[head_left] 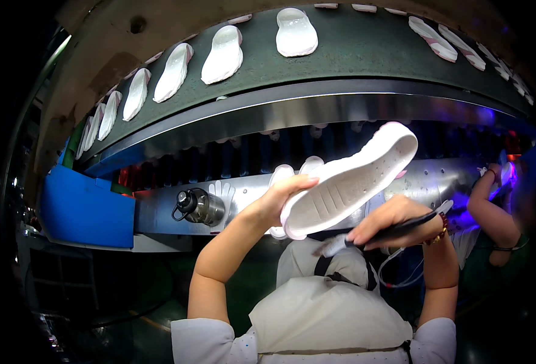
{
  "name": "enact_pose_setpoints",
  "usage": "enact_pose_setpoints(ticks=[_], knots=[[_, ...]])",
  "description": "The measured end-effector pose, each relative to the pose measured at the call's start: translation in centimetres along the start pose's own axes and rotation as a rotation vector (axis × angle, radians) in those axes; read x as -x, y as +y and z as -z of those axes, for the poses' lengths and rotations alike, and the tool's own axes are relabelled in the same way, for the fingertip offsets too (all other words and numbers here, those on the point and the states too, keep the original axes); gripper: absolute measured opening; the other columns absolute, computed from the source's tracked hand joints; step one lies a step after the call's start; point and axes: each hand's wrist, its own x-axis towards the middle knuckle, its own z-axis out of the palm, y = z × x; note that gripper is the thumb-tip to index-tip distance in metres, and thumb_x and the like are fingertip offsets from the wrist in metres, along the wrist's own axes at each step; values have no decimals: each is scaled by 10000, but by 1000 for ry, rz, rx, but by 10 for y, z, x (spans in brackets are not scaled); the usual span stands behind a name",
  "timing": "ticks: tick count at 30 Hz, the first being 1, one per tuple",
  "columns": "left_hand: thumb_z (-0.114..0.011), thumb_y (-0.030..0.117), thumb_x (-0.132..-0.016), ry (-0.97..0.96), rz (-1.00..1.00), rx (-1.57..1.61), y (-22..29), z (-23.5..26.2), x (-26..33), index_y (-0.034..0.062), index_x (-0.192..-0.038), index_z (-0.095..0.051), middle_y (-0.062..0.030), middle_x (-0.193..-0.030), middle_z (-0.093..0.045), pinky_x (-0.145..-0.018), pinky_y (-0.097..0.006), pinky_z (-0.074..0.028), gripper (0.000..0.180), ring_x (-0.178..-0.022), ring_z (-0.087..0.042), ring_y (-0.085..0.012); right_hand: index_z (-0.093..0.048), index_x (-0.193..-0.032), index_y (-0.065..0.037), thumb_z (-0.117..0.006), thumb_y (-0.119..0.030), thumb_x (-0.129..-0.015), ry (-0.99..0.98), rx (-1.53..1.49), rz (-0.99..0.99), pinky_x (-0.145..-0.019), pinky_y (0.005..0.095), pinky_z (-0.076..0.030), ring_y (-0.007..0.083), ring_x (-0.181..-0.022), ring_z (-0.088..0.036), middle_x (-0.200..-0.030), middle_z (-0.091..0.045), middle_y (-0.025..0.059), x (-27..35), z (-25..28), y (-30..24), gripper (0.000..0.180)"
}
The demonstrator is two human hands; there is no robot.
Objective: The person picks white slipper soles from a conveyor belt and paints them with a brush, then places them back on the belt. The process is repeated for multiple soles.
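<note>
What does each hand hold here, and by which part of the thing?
The left hand grips a white shoe sole at its lower end, tread side facing the camera. The right hand holds a dark brush by its handle, bristle tip just below the sole.

Matt white sole (347, 182) (ridged, rubbery)

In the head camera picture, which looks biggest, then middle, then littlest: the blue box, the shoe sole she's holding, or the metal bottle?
1. Shoe sole, held in the left hand; being nearest the camera enlarges it.
2. Blue box; it looks close to the sole, so that order is unsure.
3. Metal bottle, clearly smallest.
</note>
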Motion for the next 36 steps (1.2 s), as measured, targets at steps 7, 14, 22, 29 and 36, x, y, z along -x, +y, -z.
enact_pose_setpoints(ticks=[7, 14, 22, 29, 36], knots=[[-484, 415, -766, 68, 117, -220, 10, -21, 1, -36, -1036, -486, -157, -859, -566, -561, -268, -464, 526, -699, -575, -174, -588, -829, -14, -609, -19, -687, -229, 348, -191, -721, 290, -471, 230, -827, -593, -871, -613, 115, 2, 11, -10, 144], [-494, 375, -768, 215, 162, -274, 10, -20, 3, -44, -1021, -495, -150, -859, -573, -574, -258, -465, 490, -701, -582, -165, -596, -813, -39, -622, -30, -676, -38, 334, -129, -718, 295, -468, 222, -808, -590, -851, -614, 92, 24, 20, 2, 140], [-500, 338, -762, 278, 135, -298, 1, -5, 11, -24, -1057, -487, -147, -914, -570, -639, -256, -460, 467, -736, -580, -177, -596, -816, -12, -596, -40, -705, 48, 230, -232, -717, 282, -465, 217, -817, -593, -887, -608, 120, 45, 28, 20, 115], [-523, 382, -758, 161, 22, -240, -2, 0, 12, -33, -1049, -495, -133, -881, -565, -610, -238, -460, 508, -716, -566, -152, -610, -844, -5, -637, 25, -646, 313, 99, -273, -758, 271, -459, 189, -816, -596, -852, -622, 105, 67, 31, 30, 202], [-430, 320, -811, -6, -47, 271, -38, 11, -9, -24, -1196, -352, -179, -1085, -495, -800, -330, -446, 523, -937, -540, -236, -608, -889, 10, -634, -17, -685, 512, -228, -282, -586, 196, -469, 90, -648, -576, -810, -618, 94, 48, 1, 12, 207]])
